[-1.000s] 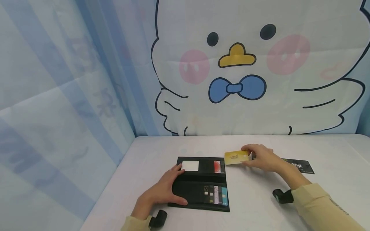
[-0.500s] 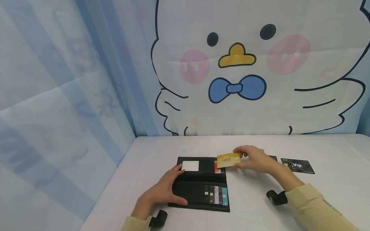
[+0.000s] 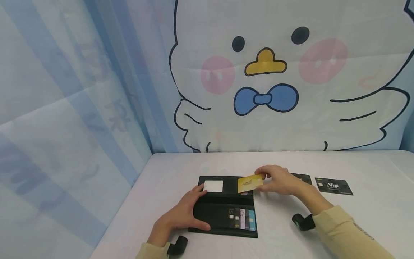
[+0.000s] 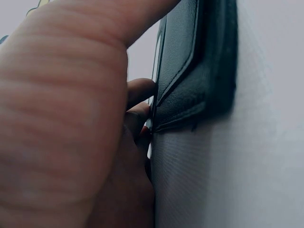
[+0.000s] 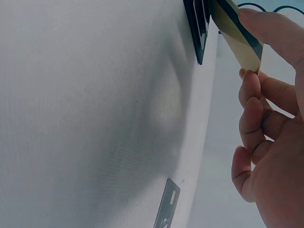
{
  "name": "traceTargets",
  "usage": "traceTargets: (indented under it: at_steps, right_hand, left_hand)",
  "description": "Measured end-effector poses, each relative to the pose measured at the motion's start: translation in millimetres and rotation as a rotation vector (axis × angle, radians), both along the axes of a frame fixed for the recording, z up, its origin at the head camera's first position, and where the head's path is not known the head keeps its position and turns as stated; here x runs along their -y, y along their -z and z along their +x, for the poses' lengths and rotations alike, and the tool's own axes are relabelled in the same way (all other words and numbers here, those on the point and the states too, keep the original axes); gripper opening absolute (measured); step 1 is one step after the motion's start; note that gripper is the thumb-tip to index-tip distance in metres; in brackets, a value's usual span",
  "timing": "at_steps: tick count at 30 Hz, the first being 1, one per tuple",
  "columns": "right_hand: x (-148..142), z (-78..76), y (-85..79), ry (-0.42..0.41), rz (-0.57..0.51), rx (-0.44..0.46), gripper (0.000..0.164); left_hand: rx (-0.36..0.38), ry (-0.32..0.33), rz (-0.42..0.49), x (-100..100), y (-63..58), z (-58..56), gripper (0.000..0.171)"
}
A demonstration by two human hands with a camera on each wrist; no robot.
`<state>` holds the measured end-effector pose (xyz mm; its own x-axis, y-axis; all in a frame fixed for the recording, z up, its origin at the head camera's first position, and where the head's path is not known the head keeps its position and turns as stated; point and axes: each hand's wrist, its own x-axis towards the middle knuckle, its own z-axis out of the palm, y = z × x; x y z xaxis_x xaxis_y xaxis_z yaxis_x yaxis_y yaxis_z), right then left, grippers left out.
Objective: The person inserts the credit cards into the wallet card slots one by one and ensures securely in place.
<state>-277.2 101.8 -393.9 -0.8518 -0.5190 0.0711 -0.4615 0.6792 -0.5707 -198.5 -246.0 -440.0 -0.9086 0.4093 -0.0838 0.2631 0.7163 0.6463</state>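
Note:
A black card wallet lies unfolded on the white table, with several cards in its near half and a white card in its far half. My left hand rests on the wallet's left side, fingers spread and straight, thumb on the near edge. A yellow card is pinched between thumb and fingers of my right hand. It hovers tilted over the wallet's far right part and covers most of a card there. In the right wrist view the card shows its underside with a dark stripe.
To the right lies a black VIP card on the table. Another dark card sits partly behind my right hand. A curtain with a cartoon bird hangs behind the table.
My right hand has moved left with the yellow card, from beside the wallet to over its far right part. The left hand and the wallet have stayed put.

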Motion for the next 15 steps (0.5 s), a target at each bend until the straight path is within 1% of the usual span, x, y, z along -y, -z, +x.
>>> traceTargets:
  at_steps: [6,15]
  right_hand:
    - [3.1,0.3,0.8,-0.002,0.003,0.050,0.052]
    - [4.7,-1.9,2.3,-0.021,0.000,0.067,0.050]
  left_hand:
    - [0.002,0.003,0.005,0.3,-0.1,-0.2,0.109]
    - [-0.001,-0.002,0.001,-0.2,-0.2,0.4,0.110]
